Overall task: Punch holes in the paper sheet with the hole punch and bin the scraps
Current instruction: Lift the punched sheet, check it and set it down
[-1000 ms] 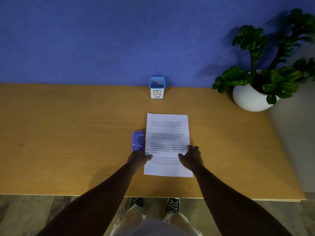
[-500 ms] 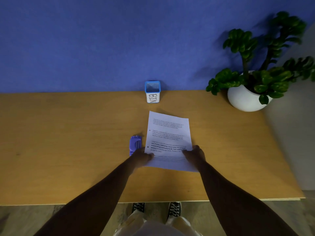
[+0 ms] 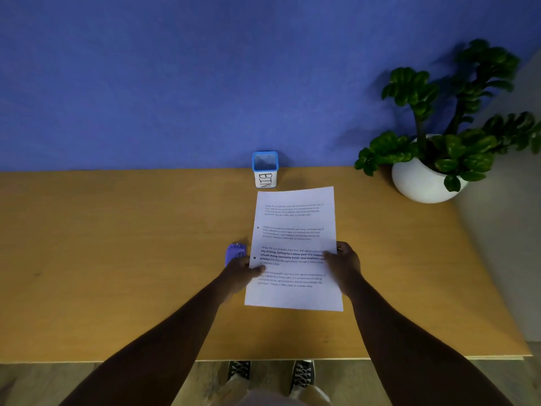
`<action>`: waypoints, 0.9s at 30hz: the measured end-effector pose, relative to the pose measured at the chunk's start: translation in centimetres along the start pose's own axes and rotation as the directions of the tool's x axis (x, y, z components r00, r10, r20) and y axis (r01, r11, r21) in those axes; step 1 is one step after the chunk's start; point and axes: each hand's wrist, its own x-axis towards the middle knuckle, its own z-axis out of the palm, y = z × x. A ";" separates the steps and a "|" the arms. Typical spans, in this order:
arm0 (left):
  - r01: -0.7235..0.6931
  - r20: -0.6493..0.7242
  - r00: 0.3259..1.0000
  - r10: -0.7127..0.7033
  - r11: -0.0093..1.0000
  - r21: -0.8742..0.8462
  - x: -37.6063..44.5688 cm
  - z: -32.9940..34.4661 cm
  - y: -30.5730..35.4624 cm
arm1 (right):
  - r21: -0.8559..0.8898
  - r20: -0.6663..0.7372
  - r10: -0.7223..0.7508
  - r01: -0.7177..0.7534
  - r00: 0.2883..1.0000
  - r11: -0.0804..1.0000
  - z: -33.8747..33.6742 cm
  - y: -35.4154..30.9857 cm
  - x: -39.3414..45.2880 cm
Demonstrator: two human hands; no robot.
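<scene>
A white printed paper sheet (image 3: pixel 295 230) is held above the wooden desk (image 3: pixel 117 259), lifted toward me. My left hand (image 3: pixel 241 273) pinches its left edge and my right hand (image 3: pixel 344 263) pinches its right edge. Two dark dots show along the sheet's left margin. The purple hole punch (image 3: pixel 234 253) lies on the desk just left of the sheet, partly hidden behind my left hand. A small blue-rimmed bin (image 3: pixel 265 169) labelled BIN stands at the back of the desk, beyond the sheet's top edge.
A potted green plant in a white bowl (image 3: pixel 424 183) stands at the back right corner. A blue wall (image 3: pixel 205 83) runs behind the desk. The desk's front edge is near my shoes (image 3: pixel 272 373).
Both hands have gone from pressing the sheet flat on the desk to gripping its side edges and raising it. The punch and bin have stayed in place.
</scene>
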 end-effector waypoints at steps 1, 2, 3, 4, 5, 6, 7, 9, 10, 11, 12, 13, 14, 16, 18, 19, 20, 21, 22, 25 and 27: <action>0.002 -0.018 1.000 -0.002 1.000 -0.006 0.0 -0.1 0.1 | 0.003 0.001 -0.010 0.010 1.000 1.000 0.0 -0.1 0.0; 0.005 -0.037 0.999 -0.005 1.000 -0.020 0.2 -0.1 0.3 | 0.008 0.003 -0.021 0.021 1.000 1.000 -0.1 -0.2 0.0; 0.007 -0.057 0.998 -0.009 0.999 -0.033 0.3 -0.2 0.4 | 0.013 0.002 -0.034 0.034 0.999 0.999 -0.2 -0.3 -0.1; 0.008 -0.085 0.996 -0.011 0.999 -0.039 0.5 -0.3 0.6 | 0.015 -0.001 -0.047 0.047 0.999 0.999 -0.3 -0.4 -0.2; 0.008 -0.120 0.993 -0.013 0.999 -0.041 0.6 -0.4 0.8 | 0.016 -0.004 -0.057 0.057 0.998 0.998 -0.4 -0.5 -0.2; 0.007 -0.154 0.988 -0.015 0.999 -0.051 0.7 -0.6 1.0 | 0.021 0.000 -0.066 0.066 0.998 0.998 -0.5 -0.5 -0.3; 0.001 -0.177 0.984 -0.013 0.998 -0.071 0.9 -0.8 1.3 | 0.028 0.010 -0.073 0.073 0.997 0.997 -0.6 -0.6 -0.3; -0.026 -0.193 0.981 0.002 0.992 -0.125 1.1 -1.2 1.9 | 0.044 0.052 -0.085 0.083 0.995 0.996 -0.8 -0.6 -0.5; -0.039 -0.205 0.979 0.008 0.988 -0.149 1.2 -1.4 2.3 | 0.057 0.078 -0.088 0.084 0.993 0.995 -1.0 -0.7 -0.6; -0.050 -0.226 0.974 0.011 0.984 -0.169 1.4 -1.6 2.7 | 0.069 0.101 -0.090 0.083 0.991 0.994 -1.1 -0.7 -0.7; -0.060 -0.251 0.968 0.011 0.980 -0.188 1.5 -1.8 3.2 | 0.081 0.120 -0.090 0.081 0.989 0.993 -1.2 -0.8 -0.7; -0.073 -0.270 0.963 0.015 0.976 -0.206 1.7 -2.0 3.6 | 0.096 0.134 -0.089 0.076 0.987 0.992 -1.3 -0.8 -0.7; -0.090 -0.281 0.959 0.023 0.970 -0.226 1.8 -2.2 3.9 | 0.118 0.144 -0.087 0.070 0.986 0.991 -1.3 -0.9 -0.8; -0.127 -0.290 0.956 0.046 0.955 -0.267 1.9 -2.4 4.5 | 0.172 0.151 -0.082 0.055 0.985 0.984 -1.5 -1.0 -0.8; -0.147 -0.283 0.957 0.064 0.948 -0.282 1.8 -2.6 4.7 | 0.210 0.157 -0.081 0.047 0.984 0.976 -1.7 -1.0 -0.7; -0.149 -0.267 0.961 0.074 0.950 -0.274 1.7 -2.6 4.8 | 0.224 0.160 -0.083 0.046 0.984 0.973 -1.8 -1.1 -0.7; -0.149 -0.240 0.967 0.085 0.953 -0.262 1.5 -2.5 4.8 | 0.237 0.160 -0.084 0.045 0.984 0.970 -1.9 -1.1 -0.6; -0.148 -0.203 0.974 0.097 0.956 -0.254 1.3 -2.4 4.8 | 0.248 0.158 -0.084 0.043 0.984 0.968 -1.9 -1.2 -0.6; -0.145 -0.161 0.981 0.107 0.958 -0.249 1.2 -2.3 4.8 | 0.257 0.156 -0.083 0.041 0.984 0.965 -2.0 -1.2 -0.5; -0.151 -0.078 0.987 0.137 0.967 -0.204 0.8 -1.9 4.9 | 0.258 0.142 -0.085 0.046 0.986 0.965 -2.2 -1.6 -0.5; -0.163 -0.058 0.986 0.155 0.970 -0.180 0.6 -1.6 5.0 | 0.258 0.149 -0.095 0.054 0.984 0.965 -2.3 -2.0 -0.6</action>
